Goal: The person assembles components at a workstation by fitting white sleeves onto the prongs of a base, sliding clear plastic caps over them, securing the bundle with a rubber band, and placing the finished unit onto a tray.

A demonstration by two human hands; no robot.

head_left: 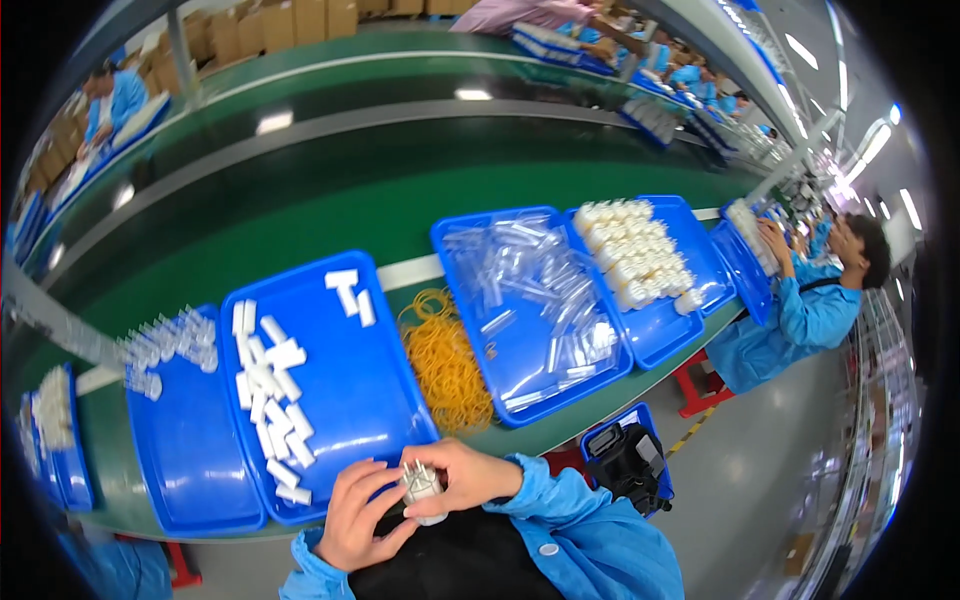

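At the near edge of the bench, in front of my body, my two hands meet around a small whitish pronged part (421, 484). My left hand (358, 512) grips it from the left with thumb and fingers. On the other side, my right hand (462, 474) is closed on it too. Thin prongs stand up from its top; my fingers hide much of its sides. Just beyond my left hand lies a blue tray (345, 420) with several white rectangular pieces (268, 385). A heap of yellow rubber bands (447, 365) sits right of that tray.
A blue tray (478, 375) of clear plastic sleeves (560, 310) lies right of the bands. Farther right, another tray holds rows of white parts (632, 250). Clear pronged pieces (170, 345) fill a left tray's far end. A co-worker (810, 300) sits at right, near a floor bin (628, 460).
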